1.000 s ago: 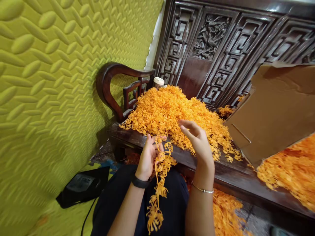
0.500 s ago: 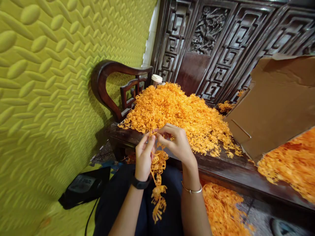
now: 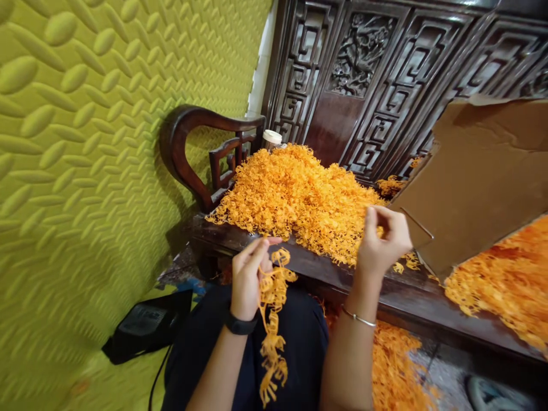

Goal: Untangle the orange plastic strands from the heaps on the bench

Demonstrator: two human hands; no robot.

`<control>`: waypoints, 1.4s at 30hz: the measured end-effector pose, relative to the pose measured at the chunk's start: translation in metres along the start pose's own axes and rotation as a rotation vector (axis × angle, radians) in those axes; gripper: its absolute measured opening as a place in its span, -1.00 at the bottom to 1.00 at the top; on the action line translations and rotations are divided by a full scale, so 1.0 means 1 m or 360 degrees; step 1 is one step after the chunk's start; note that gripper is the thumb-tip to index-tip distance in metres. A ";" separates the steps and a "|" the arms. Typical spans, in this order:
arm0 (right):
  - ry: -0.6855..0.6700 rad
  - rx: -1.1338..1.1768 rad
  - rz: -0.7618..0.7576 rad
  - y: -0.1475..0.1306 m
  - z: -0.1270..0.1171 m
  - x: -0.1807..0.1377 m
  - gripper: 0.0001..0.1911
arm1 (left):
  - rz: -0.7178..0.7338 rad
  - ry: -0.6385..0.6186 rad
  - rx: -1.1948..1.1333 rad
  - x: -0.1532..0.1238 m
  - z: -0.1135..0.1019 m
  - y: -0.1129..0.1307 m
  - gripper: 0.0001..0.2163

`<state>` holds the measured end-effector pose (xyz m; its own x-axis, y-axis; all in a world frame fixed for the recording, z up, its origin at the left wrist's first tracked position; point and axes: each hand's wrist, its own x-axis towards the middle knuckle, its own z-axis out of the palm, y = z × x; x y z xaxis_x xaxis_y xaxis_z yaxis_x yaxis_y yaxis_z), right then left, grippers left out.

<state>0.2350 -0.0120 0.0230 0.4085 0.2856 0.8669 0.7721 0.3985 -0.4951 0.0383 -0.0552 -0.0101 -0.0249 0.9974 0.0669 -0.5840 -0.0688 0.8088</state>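
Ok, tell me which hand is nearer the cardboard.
Right. The right hand is near the left edge of the cardboard; the left hand is farther left, holding an orange strand.

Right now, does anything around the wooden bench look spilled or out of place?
Yes: orange fringed trim lies on the floor below the carved wooden bench, apart from the heap on it, so possibly spilled.

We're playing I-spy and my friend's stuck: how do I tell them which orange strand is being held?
Start at the dark wooden bench with its big heap of orange pieces. Near its front edge, the left hand, with a black wristband below it, pinches one frilly orange strand. Unlike the heaped pieces, it dangles down in front of dark-clothed knees.
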 end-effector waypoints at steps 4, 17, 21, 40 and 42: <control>-0.0125 0.0081 0.0334 0.049 -0.010 0.002 -0.69 | 0.0032 0.0016 -0.0093 0.007 -0.010 0.007 -0.71; -0.2210 0.0866 0.0347 -0.034 0.019 -0.014 -0.74 | -0.0003 -0.0067 -0.0204 0.013 -0.006 -0.003 -0.77; -0.2051 0.0845 0.0317 -0.040 0.023 -0.017 -0.84 | -0.0076 -0.0085 -0.0081 0.012 -0.006 -0.001 -0.73; -0.0290 0.1092 0.0836 -0.050 0.034 -0.023 -0.85 | -0.0093 -0.0212 0.0315 0.005 0.008 0.000 -0.85; -0.0125 0.1075 0.0865 -0.055 0.034 -0.023 -0.85 | -0.0085 -0.0239 0.0306 0.004 0.011 0.000 -0.84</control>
<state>0.1670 -0.0107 0.0282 0.5828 0.6355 0.5065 0.0159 0.6142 -0.7890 0.0473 -0.0517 -0.0027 0.1311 0.9868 0.0952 -0.4156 -0.0325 0.9090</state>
